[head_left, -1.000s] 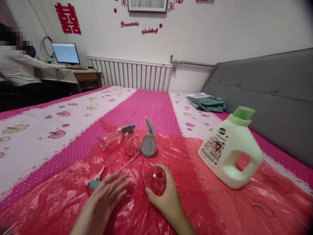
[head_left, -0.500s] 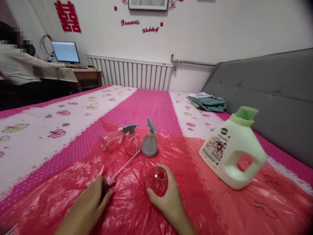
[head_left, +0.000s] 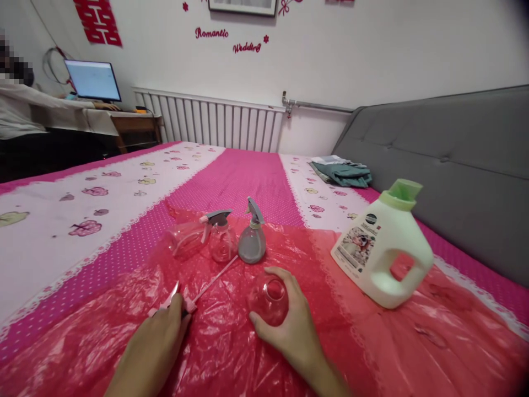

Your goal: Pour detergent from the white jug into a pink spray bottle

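Note:
My left hand (head_left: 159,336) is closed around a pink and dark spray trigger head (head_left: 189,304). Its thin dip tube (head_left: 215,280) points away to the upper right. A clear, round bottle (head_left: 268,309) without a top is held in my right hand (head_left: 295,325), thumb and fingers on either side and its mouth tilted toward me. Beyond the hands stand a clear spray bottle (head_left: 223,245) with a grey and pink head and a grey spray bottle (head_left: 252,246) with a grey head. Left of them lies another clear bottle (head_left: 184,240) on its side.
Red plastic sheeting (head_left: 223,353) covers the near part of the patterned bed. A pale green detergent jug (head_left: 382,251) stands at the right, with folded clothes (head_left: 343,172) behind it near the grey headboard (head_left: 446,132). A person (head_left: 25,110) sits at a desk with a monitor (head_left: 93,80).
The view has turned a little to the right. My left hand and the trigger head have shifted slightly right. The held bottle now tilts a bit more toward me.

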